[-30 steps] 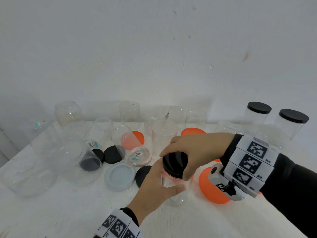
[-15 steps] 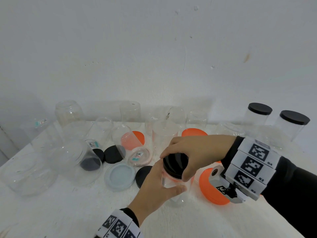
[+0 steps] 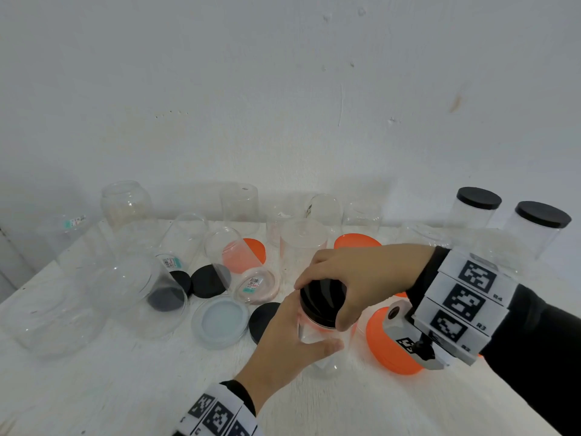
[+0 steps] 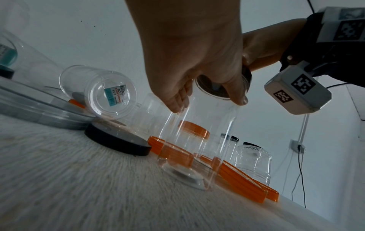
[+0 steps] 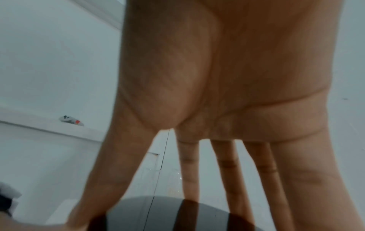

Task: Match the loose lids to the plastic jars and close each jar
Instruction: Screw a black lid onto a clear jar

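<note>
The lid on the clear jar is glossy black; two capped jars at the far right wear matte black tops; loose lids on the white bench are black, pale blue-grey and bright orange; a tipped jar bears a teal and white price sticker; both wristbands carry black-and-white square codes; the sleeve is black.
</note>
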The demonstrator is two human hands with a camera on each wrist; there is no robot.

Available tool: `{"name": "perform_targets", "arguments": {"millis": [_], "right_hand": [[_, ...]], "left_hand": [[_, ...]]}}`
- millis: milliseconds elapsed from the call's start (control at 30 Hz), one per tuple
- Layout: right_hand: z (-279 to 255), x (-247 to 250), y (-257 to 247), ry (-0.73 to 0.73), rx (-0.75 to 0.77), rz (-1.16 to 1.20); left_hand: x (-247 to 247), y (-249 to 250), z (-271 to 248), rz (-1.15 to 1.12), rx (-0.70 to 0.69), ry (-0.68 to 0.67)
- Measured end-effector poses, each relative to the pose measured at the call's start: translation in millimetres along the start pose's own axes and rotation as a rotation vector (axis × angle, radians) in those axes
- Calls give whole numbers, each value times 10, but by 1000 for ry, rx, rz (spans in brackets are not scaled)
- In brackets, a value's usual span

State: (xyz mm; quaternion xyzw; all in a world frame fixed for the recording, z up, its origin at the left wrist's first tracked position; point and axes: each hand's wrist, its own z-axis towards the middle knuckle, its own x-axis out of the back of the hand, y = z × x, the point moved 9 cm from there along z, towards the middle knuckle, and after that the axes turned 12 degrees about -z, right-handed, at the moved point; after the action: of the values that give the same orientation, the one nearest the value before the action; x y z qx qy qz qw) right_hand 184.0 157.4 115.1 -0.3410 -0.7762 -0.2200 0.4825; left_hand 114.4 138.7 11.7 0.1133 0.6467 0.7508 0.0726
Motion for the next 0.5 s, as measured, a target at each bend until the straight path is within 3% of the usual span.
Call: {"name": "perform_targets", "arguments": {"millis": [267,500], "right_hand": [[75,-17,124,67,-169,-72],[22,0,1,-8,-9,10]], "left_hand": [[-11,-4,3,-13,21,-18],[-7,-14,3,7,9,-1]]}}
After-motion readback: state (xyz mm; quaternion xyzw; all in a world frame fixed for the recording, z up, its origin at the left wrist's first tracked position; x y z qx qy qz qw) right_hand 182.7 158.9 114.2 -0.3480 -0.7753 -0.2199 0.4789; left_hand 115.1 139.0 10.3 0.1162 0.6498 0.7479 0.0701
